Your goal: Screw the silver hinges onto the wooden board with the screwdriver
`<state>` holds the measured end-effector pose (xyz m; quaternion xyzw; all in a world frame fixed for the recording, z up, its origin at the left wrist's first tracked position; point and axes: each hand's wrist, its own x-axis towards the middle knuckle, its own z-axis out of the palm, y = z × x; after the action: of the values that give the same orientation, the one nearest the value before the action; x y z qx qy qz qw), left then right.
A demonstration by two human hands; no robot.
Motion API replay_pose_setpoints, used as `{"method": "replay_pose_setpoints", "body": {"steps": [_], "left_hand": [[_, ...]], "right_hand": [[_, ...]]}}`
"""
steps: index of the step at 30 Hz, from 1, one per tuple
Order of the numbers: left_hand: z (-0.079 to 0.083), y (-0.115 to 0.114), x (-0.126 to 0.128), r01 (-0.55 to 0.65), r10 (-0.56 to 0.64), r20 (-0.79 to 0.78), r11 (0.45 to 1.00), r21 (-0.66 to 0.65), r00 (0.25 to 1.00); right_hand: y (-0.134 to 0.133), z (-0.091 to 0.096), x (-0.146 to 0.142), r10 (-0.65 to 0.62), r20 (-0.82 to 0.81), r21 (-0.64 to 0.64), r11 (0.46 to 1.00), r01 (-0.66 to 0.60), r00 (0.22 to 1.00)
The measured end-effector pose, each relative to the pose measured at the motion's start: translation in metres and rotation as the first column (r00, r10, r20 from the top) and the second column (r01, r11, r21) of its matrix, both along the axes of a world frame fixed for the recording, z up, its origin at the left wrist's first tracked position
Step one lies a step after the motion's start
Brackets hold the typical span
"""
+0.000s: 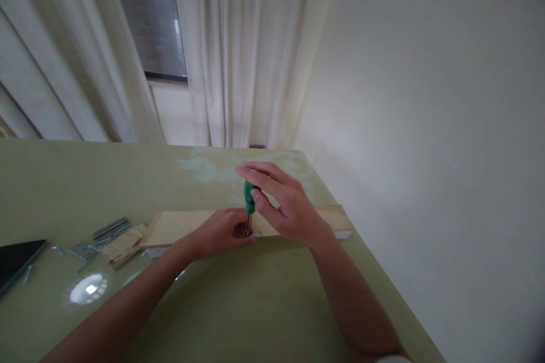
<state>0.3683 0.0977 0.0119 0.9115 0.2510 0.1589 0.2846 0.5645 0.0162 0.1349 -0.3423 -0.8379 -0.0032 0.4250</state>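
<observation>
A screwdriver (249, 198) with a green handle stands upright, its tip down at the near edge of a long wooden board (179, 223). My right hand (285, 198) is closed round the top of the handle, fingers reaching over it. My left hand (225, 231) lies on the board, its thumb and fingers pinched round the foot of the screwdriver shaft. A small pale metal piece (258, 234) shows at the board's edge just right of the tip. What the left fingertips pinch is too small to make out.
Left of the board lie a short wooden piece (123, 245), a dark metal strip (109, 229) and several small metal parts. A dark flat object (17, 261) rests at the far left of the green table (255, 317). A white wall rises along the right; curtains hang behind.
</observation>
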Motion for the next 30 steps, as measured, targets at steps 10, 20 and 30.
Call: {"method": "replay_pose_setpoints", "body": {"steps": [10, 20, 30], "left_hand": [[0.001, 0.0, 0.0, 0.014, -0.015, 0.009, 1.0, 0.025, 1.0], [0.002, -0.001, 0.0, 0.016, -0.016, -0.014, 1.0, 0.005, 1.0], [0.004, -0.002, 0.0, 0.022, -0.022, 0.008, 1.0, 0.011, 1.0]], "right_hand": [[-0.008, 0.01, 0.001, 0.011, 0.109, -0.059, 0.998, -0.004, 0.994], [-0.003, -0.001, -0.002, -0.263, 0.207, 0.165, 0.959, 0.232, 0.942], [0.001, -0.01, -0.008, -0.164, 0.035, 0.209, 0.966, 0.153, 0.986]]}}
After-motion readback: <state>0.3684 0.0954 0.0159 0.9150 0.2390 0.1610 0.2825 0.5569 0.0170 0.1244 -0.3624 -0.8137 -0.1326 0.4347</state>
